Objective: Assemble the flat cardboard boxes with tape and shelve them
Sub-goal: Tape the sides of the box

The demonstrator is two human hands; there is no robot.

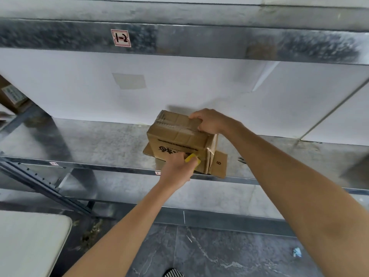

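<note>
Box (179, 134) taped along top seam, sitting near the front edge of the shelf (89, 142), on top of flat cardboard (220, 162). Right hand (209, 120) curled over box's top far edge, gripping it. Left hand (177, 168) closed round a yellow item (192, 159), possibly a tape tool, held against box's front face.

One view only, worn on the person's head: wide-angle, facing forward and down at a metal shelf (95, 140) within arm's reach. Both forearms rise from the bottom edge to the left hand (176, 169) and right hand (209, 120) mid-frame. An upper shelf beam (199, 43) crosses the top, floor (219, 254) fills the bottom, and a desk (30, 242) corner sits lower left.
</note>
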